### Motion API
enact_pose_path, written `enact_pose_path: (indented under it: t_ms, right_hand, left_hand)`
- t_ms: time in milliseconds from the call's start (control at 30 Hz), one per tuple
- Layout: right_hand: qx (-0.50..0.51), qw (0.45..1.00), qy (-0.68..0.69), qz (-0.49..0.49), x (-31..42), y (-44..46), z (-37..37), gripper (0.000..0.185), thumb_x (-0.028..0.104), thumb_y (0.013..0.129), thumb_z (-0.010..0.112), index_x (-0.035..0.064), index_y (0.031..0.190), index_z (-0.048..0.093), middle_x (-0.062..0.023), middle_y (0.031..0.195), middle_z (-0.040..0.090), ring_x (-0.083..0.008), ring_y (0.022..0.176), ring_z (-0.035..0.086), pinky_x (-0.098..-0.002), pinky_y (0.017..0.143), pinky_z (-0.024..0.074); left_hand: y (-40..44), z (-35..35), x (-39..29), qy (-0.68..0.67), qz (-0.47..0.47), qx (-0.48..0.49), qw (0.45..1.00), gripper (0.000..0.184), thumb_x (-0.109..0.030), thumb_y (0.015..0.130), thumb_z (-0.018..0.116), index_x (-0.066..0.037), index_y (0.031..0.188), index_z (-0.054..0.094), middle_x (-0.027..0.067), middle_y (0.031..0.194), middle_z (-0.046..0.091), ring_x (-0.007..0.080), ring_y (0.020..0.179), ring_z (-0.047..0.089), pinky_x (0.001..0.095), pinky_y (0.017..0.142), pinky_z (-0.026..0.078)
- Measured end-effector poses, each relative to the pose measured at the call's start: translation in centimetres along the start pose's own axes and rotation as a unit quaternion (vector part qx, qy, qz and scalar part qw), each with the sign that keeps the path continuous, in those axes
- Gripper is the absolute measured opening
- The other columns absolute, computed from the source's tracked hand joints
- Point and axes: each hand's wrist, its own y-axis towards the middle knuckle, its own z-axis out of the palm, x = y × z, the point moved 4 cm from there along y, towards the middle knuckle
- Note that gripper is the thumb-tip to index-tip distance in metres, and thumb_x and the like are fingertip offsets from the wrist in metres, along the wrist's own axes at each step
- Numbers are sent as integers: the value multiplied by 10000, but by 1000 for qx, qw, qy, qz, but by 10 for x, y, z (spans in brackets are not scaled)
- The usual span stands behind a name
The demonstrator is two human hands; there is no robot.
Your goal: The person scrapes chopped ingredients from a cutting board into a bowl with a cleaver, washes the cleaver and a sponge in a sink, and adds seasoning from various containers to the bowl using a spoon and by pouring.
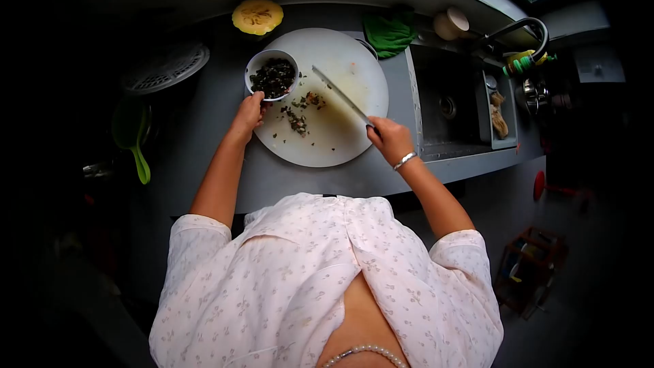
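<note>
"What did the left hand (250,114) have?"
"Its fingers pinched the bowl (255,63) by its near side, dark chopped bits (273,79) inside."
"And the right hand (391,140)?"
"Fingers curled round the knife (343,97), blade slanting ahead of them over the board (327,46); scraps (295,122) lay between the hands."

A grey counter (286,182) bears a round white board (344,140), cut yellow squash (257,16) and green cloth (390,34).
</note>
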Motion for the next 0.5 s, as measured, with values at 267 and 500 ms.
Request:
enact_pose_path:
  t_ms: [267, 500]
  right_hand:
    - [-9, 999, -26, -27, 10, 55, 11, 141, 239, 838, 621, 142, 937, 646, -88, 741, 650, -308, 617, 622, -405, 554, 510]
    - [43, 977, -98, -185, 38, 45, 26, 153, 211, 832, 634, 145, 966, 600, -56, 654, 565, -254, 546, 599, -366, 490, 485]
  left_hand:
    - [-41, -28, -7, -74, 29, -51, 996, 239, -280, 900, 448, -95, 751, 477, -27, 613, 417, 52, 452, 297, 227, 401, 244]
    - [-85, -79, 9, -89, 64, -121, 987, 265, -301, 935, 454, -103, 758, 465, -32, 611, 426, 39, 450, 309, 217, 398, 238]
